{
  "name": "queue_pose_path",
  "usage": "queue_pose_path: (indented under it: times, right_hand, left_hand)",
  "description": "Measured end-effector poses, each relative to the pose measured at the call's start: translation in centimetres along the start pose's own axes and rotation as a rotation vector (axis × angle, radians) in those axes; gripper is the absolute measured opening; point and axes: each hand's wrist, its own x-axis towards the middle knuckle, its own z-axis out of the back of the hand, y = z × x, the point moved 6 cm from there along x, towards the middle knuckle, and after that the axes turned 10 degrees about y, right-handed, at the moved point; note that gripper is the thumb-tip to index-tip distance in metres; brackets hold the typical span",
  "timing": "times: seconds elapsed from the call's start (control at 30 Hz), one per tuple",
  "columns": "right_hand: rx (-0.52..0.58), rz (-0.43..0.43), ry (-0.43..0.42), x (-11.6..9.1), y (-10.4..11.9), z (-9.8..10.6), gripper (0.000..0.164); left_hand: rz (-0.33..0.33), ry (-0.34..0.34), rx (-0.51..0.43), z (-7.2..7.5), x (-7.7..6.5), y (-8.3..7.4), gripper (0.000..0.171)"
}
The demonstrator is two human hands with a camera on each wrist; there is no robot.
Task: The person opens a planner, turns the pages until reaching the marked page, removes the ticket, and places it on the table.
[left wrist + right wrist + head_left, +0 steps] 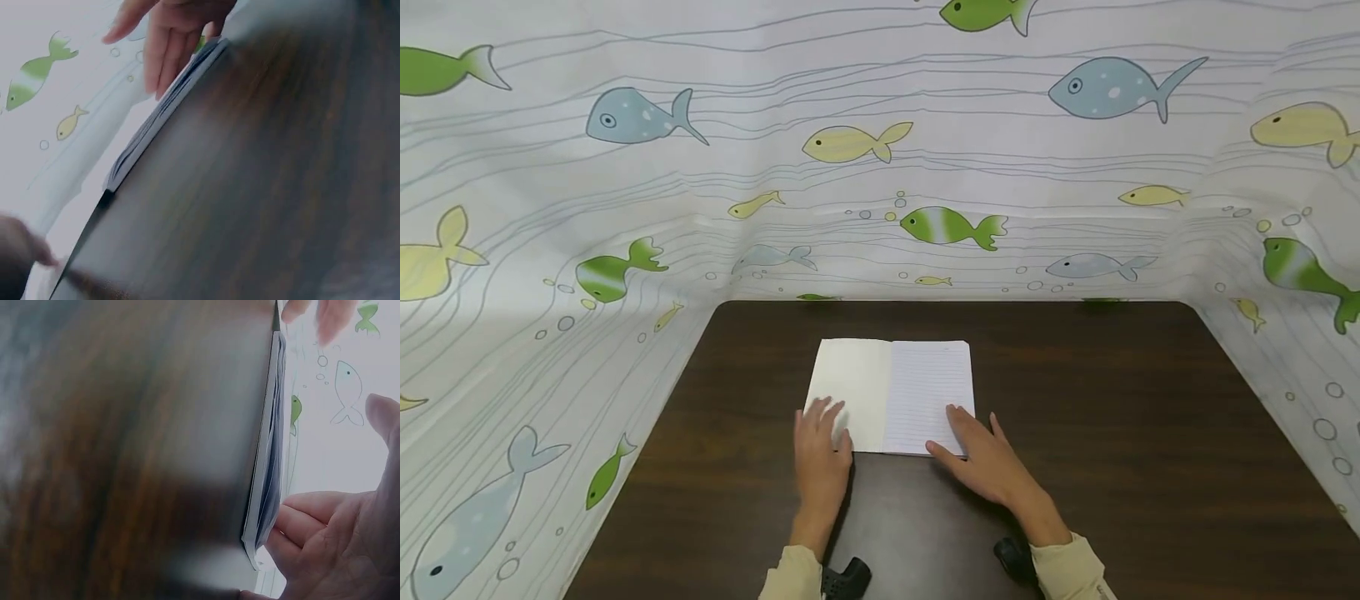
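Sleeves [793, 575], hands [822, 462] outstretched, fingers [964, 423] at open notebook [927, 379]

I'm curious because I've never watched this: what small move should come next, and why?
Probably the right hand should gently lift the lined page by its outer edge. The notebook lies open, that hand is near the page's lower right corner, and the left hand is at the blank left page, where it could steady the notebook.

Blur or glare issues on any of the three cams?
Head: ruled lines on the notebook show clearly, pale sheen on the table below it; left wrist: table grain smeared; right wrist: table heavily blurred, fish-print backdrop washed out bright.
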Motion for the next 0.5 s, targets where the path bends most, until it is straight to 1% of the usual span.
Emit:
queue_pose_path:
  times: [0.07,0.1,0.13,0.2,0.27,0.3,0.37,0.43,0.5]
  right_hand:
    - [-0.017,-0.004,0.001,0.0,0.0,-0.1,0.094]
    - [-0.026,-0.001,0.000,0.0,0.0,-0.1,0.094]
    - [-0.031,0.002,0.003,0.0,0.0,-0.2,0.093]
    - [-0.040,0.008,0.013,0.1,0.1,-0.3,0.093]
    - [-0.046,0.020,0.009,0.1,0.1,-0.2,0.092]
    - [-0.049,0.024,-0.004,0.1,0.1,-0.1,0.092]
    - [-0.062,0.024,-0.034,0.1,0.1,0.2,0.091]
    - [-0.088,0.024,-0.081,0.1,0.0,0.6,0.090]
    - [-0.127,0.019,-0.123,0.1,0.0,0.9,0.089]
  left_hand:
    - [-0.083,0.124,-0.041,-1.4,-0.1,-0.6,0.037]
    - [-0.114,0.198,-0.067,-2.1,-0.2,-0.9,0.035]
    - [-0.134,0.275,-0.088,-2.7,-0.4,-1.1,0.035]
    - [-0.159,0.412,-0.079,-3.8,-0.8,-1.6,0.040]
    - [-0.161,0.518,-0.053,-4.5,-1.0,-1.9,0.049]
    - [-0.157,0.558,-0.039,-4.7,-1.0,-2.0,0.053]
    - [-0.158,0.601,-0.011,-5.0,-1.0,-2.2,0.061]
    - [-0.159,0.613,-0.012,-5.1,-0.8,-2.3,0.066]
    - [-0.175,0.609,-0.013,-5.1,-0.6,-2.5,0.068]
